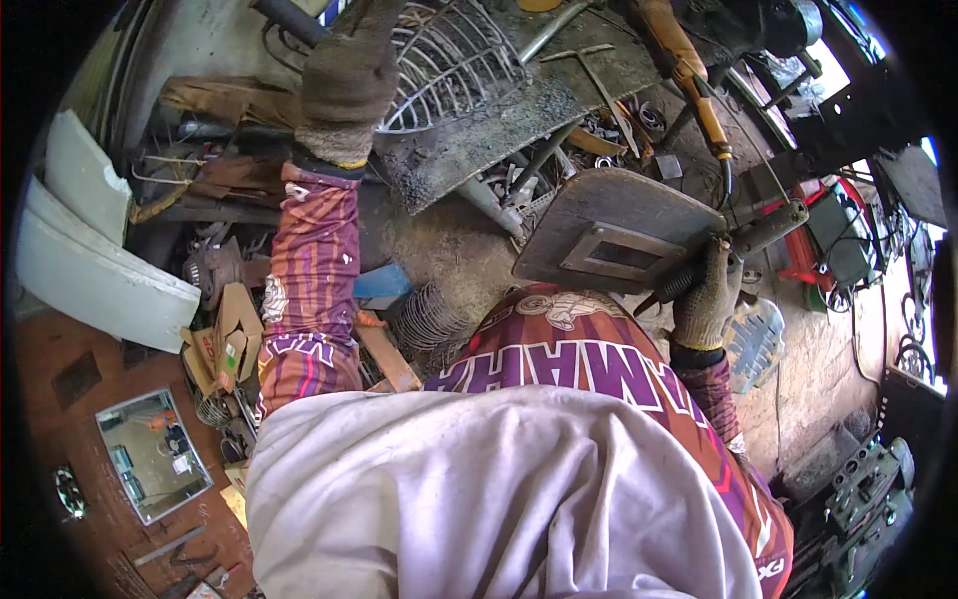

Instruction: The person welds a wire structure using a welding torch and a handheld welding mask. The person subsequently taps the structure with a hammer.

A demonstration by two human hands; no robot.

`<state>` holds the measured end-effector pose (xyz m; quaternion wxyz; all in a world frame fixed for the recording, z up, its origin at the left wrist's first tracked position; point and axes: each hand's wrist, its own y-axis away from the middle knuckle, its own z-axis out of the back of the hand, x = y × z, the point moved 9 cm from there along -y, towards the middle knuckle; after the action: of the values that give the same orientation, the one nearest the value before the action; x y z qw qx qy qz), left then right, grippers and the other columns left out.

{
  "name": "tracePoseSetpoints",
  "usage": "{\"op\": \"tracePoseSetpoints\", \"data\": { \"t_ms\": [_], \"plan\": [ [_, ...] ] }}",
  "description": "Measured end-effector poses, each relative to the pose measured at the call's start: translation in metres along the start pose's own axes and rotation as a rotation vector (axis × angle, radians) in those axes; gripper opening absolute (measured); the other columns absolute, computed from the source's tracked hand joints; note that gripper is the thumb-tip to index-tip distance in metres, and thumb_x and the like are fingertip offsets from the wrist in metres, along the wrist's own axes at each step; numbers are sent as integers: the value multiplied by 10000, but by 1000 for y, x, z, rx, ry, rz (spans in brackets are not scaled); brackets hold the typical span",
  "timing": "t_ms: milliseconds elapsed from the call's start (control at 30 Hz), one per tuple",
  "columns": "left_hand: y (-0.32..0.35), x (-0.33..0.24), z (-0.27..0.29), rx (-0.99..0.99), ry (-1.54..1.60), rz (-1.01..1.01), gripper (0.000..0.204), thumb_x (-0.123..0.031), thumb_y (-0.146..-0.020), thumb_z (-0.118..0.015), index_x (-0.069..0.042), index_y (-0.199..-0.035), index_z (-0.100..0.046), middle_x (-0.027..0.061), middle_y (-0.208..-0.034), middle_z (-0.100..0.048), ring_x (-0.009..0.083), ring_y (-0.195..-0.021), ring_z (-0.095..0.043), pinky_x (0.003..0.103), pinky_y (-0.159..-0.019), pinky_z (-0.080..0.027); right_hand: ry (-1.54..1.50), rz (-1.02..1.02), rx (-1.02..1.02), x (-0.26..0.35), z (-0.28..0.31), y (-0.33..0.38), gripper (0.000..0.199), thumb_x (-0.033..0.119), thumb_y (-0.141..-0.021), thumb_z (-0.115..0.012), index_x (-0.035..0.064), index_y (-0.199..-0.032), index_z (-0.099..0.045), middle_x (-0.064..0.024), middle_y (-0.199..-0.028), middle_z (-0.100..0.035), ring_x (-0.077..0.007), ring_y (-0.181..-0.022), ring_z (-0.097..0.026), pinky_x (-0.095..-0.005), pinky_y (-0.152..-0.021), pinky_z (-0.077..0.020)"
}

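Note:
My left hand (349,80), in a dark, dirty knitted glove, reaches far forward beside a round wire cage (454,65) of bent metal rods. Its glove overlaps the cage's left side; the fingers are hidden, so their grip cannot be made out. The cage rests on a grimy metal plate (479,140). At my right side, my gloved right hand (705,304) is closed at the edge of a dark hand-held welding shield (554,225), which has a rectangular window frame (621,255). A dark coiled handle (664,290) and a metal bar (773,228) lie near that hand, partly covered.
An orange-brown tool handle (689,75) with a cable lies at the far right of the bench. Red and green equipment (833,235) stands right. Wire coils (429,317), cardboard (225,339) and curved white panels (95,250) lie left. A mirror-like rectangular panel (155,454) sits lower left.

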<state>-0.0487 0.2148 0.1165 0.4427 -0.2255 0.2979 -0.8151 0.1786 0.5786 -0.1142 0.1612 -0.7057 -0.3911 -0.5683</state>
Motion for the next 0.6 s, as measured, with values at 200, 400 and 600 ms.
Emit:
{"op": "tracePoseSetpoints", "data": {
  "t_ms": [200, 400, 600],
  "plan": [
    [-1, 6, -11, 71, 25, 21, 454, -167, -918, -594, -249, -1359, -527, 201, -1016, -662, 282, -897, -680, 392, -732, -538, 0, -10, -18, 3, 5, 4, 275, 333, -972, -570, 63, -1025, -562, 0, -853, -553, -103, -739, -543, -247, -648, -463],
    [-15, -18, 15, 92, 389, 15, 475, -220, -922, -589, -269, -1386, -501, 181, -1048, -658, 291, -850, -668, 418, -748, -523, -54, -20, 2, 2, 0, 1, 341, 331, -948, -616, 48, -1114, -520, 1, -886, -550, -91, -729, -532, -241, -617, -449],
    [-10, 15, 1, 123, 237, 214, 449, -261, -927, -576, -254, -1372, -518, 194, -1135, -648, 315, -970, -664, 395, -837, -512, -56, -35, 23, -4, -1, 0, 328, 321, -949, -617, 50, -1109, -524, 1, -882, -558, -92, -743, -535, -240, -625, -449]
  ]
}}
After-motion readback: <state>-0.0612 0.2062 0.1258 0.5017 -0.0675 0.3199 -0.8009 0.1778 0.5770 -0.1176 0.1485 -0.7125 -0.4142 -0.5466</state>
